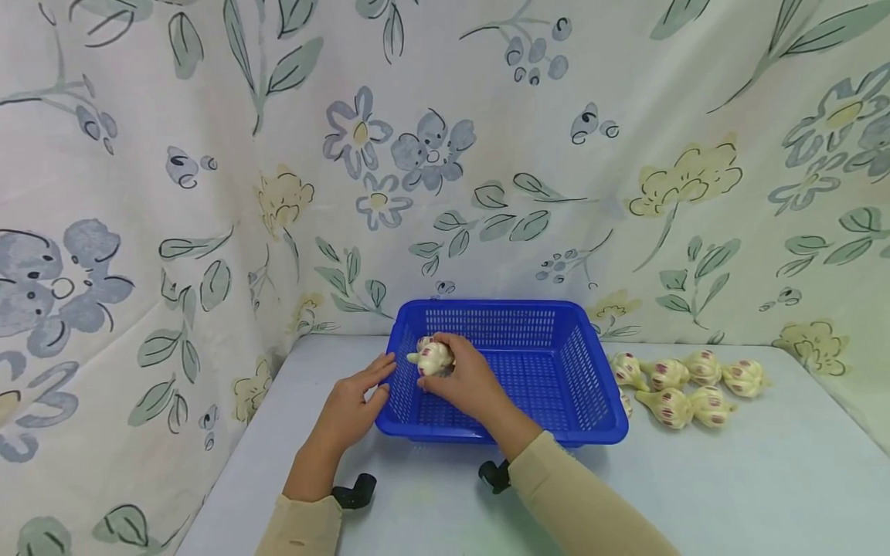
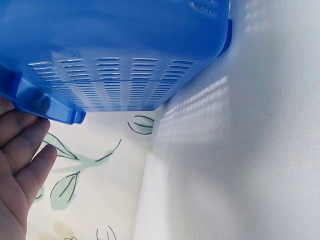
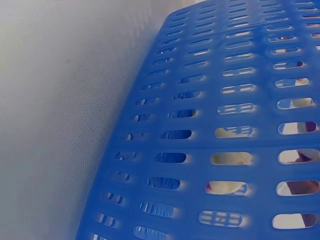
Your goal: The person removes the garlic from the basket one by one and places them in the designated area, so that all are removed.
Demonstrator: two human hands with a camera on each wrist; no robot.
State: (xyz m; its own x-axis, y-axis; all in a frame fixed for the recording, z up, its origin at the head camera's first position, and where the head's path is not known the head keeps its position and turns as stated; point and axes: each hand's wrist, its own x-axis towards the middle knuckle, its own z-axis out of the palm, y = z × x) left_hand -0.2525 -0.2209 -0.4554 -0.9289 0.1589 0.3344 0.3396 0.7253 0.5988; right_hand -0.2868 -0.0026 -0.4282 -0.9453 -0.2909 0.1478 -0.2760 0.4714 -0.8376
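In the head view my right hand point(image 1: 467, 380) pinches a garlic bulb point(image 1: 434, 359) between thumb and fingers, inside the left part of a blue slotted plastic basket point(image 1: 502, 434). Part of another bulb point(image 1: 424, 342) shows just behind it. My left hand point(image 1: 354, 407) rests its fairly straight fingertips at the basket's left rim. From the left wrist, those fingers point(image 2: 36, 134) lie against the rim's underside. Through the slots of the basket wall point(image 3: 200, 145), the right wrist view shows pale and purplish pieces of garlic; the right hand is mostly hidden there.
Several garlic bulbs point(image 1: 670, 407) lie grouped on the white table point(image 1: 772, 471) right of the basket, one partly hidden by its rim. A floral curtain point(image 1: 445, 154) hangs behind and along the left. Black wrist-worn devices point(image 1: 356, 491) sit below both forearms.
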